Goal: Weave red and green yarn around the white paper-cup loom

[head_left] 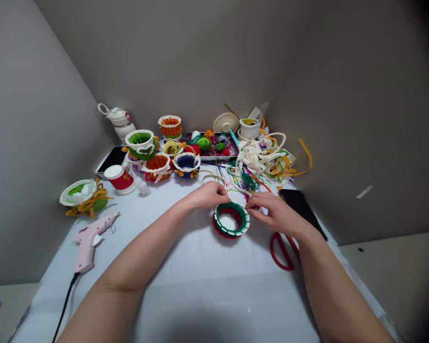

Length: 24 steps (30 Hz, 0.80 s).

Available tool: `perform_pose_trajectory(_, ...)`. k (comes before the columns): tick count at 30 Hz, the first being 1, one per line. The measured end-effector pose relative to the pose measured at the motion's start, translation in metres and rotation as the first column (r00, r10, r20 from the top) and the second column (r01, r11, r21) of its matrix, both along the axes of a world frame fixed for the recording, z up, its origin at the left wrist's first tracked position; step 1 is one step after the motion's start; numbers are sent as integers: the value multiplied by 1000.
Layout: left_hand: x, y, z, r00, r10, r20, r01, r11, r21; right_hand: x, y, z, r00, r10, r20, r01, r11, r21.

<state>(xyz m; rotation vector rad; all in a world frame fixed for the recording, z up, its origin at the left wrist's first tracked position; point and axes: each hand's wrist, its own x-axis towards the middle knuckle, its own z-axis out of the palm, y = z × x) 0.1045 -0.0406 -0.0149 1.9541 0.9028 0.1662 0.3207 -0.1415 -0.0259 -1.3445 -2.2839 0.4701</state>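
A small paper cup woven with green and red yarn (240, 230) stands on the white table in front of me, with white strips showing around its rim. My left hand (213, 194) is closed in a pinch at the far left side of that rim. Just off the rim's right side, the thumb and fingers of my right hand (270, 208) are pressed together. A thin strand may lie between them, but it is too small to make out. Below my right wrist lie red-handled scissors (281, 252), partly hidden by the forearm.
A pink glue gun (89, 243) with a black cord lies at left. Several yarn-wrapped cups (186, 164) stand behind, near a red-and-white paper cup (120, 179). A tray (214, 157) holds yarn balls. Beside it are a tangled yarn heap (260, 157) and a black phone-like slab (303, 209).
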Motion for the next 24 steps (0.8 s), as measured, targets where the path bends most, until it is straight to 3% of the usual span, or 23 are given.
perform_pose_trajectory(7, -6, 2, 5, 998, -33, -52, 33, 999, 2, -8, 10, -13, 990, -65, -127, 55, 995, -84)
perform_pose_trajectory(12, 2, -4, 2, 996, -38, 86, 41, 999, -31, -10, 9, -15, 985, -69, -159, 52, 993, -109)
perform_pose_trajectory(19, 14, -9, -22, 987, -27, 160, 22, 999, 30, -10, 9, -15, 983, -67, -172, 44, 990, -135)
perform_pose_trajectory(24, 13, -3, -32, 985, 12, 172, -13, 1000, 2, 0, 4, -5, 990, -74, -122, 54, 985, -164)
